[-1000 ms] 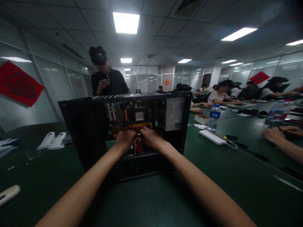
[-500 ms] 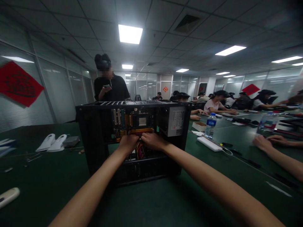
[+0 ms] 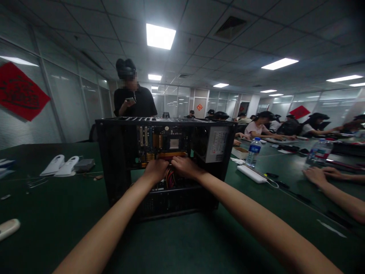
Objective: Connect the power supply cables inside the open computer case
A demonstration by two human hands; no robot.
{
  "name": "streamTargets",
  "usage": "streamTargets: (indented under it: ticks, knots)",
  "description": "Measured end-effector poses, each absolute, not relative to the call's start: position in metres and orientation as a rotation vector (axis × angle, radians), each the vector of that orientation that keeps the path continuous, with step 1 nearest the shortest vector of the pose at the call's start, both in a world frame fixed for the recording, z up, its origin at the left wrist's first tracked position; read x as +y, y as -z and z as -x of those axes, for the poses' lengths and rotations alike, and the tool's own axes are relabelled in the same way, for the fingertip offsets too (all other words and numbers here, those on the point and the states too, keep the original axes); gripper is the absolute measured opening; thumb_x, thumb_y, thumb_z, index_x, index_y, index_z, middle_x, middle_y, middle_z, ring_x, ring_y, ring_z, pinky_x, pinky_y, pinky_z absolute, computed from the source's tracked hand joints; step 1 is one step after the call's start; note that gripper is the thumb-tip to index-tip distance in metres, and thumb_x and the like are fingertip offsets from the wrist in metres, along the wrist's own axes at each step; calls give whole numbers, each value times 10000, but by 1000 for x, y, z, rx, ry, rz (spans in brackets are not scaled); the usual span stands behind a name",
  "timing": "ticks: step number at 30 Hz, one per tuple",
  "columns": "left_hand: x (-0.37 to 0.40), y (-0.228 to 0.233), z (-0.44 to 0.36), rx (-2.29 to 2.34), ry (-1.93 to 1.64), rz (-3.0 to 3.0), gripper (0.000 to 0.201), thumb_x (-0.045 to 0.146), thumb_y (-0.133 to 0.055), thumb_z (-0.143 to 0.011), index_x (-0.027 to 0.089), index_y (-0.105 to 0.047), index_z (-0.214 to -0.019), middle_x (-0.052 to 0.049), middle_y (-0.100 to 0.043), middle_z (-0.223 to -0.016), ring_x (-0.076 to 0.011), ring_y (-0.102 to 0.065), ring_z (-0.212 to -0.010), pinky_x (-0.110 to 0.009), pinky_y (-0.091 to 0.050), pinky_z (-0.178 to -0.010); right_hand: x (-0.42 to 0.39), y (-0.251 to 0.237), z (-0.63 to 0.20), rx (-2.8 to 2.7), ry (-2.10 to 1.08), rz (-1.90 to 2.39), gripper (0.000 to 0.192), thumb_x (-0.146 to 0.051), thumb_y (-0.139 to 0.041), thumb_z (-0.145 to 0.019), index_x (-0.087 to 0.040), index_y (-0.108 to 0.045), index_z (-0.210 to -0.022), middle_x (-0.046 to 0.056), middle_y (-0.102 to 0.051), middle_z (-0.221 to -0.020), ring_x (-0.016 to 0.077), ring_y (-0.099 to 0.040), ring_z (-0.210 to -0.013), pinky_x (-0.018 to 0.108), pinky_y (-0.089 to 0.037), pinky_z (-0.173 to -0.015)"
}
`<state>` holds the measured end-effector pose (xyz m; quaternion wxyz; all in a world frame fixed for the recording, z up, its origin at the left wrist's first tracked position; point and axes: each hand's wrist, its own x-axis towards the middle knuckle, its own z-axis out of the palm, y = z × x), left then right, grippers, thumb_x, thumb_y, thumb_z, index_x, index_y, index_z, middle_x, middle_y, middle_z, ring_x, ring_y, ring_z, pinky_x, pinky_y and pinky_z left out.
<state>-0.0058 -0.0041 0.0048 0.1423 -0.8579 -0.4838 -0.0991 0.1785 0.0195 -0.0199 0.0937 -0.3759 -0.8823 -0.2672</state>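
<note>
Reaching into the open black computer case [image 3: 114, 167] standing on the green table [image 3: 182, 243], with left hand [image 3: 155, 170] and right hand [image 3: 185, 167] side by side, both curled at the lower edge of the motherboard [image 3: 162, 142], just above the red and yellow cables [image 3: 170, 179]. Cannot tell what the fingers grip. Near the case on the right: a water bottle [image 3: 253, 151] and a white power strip [image 3: 253, 174].

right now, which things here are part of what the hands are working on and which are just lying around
In hand:
- left hand and right hand, inside the open computer case
- motherboard
- coloured cables

Lying about:
- water bottle
- white power strip
- two white handsets
- small box
</note>
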Motion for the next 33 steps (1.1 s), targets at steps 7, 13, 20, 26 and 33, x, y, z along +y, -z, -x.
streamTargets:
  ticks: [7,13,20,26,33]
  knots:
    - [-2,-5,6,-1397,341,2485,341,316,-431,-994,200,-746,-1051,-127,-755,-1068,-317,-716,-1002,-374,-526,-765,16,16,-176,-2633,836,1171,236,-188,-385,-1036,-117,-591,-1125,141,-634,-1123,259,-601,-1024,324,-454,-703]
    - [4,-2,7,-1427,381,2509,320,358,-464,-993,241,-760,-1030,-81,-767,-1032,-266,-719,-971,-321,-506,-758,8,14,-174,-2541,646,1320,212,-198,-468,-996,-131,-621,-1126,135,-660,-1154,251,-636,-1029,308,-463,-752]
    - [2,-2,8,-1442,416,2547,289,316,-489,-973,253,-758,-1059,-51,-768,-1068,-245,-712,-1015,-297,-494,-759,2,19,-189,-2339,153,1421,240,-134,-530,-932,-170,-703,-1095,74,-732,-1104,185,-672,-1036,231,-448,-808]
    - [5,-1,9,-1427,434,2562,285,281,-492,-956,254,-762,-1041,-55,-770,-1061,-245,-716,-1001,-307,-498,-768,4,14,-187,-2279,95,1512,258,-183,-521,-956,-169,-745,-1083,95,-750,-1084,202,-689,-1026,240,-462,-829]
    - [3,-3,2,-1465,403,2563,298,278,-480,-957,235,-760,-1054,-80,-761,-1085,-242,-708,-1008,-309,-507,-795,-4,5,-185,-2340,187,1583,272,-203,-504,-967,-163,-762,-1041,120,-754,-1039,235,-704,-983,275,-476,-780]
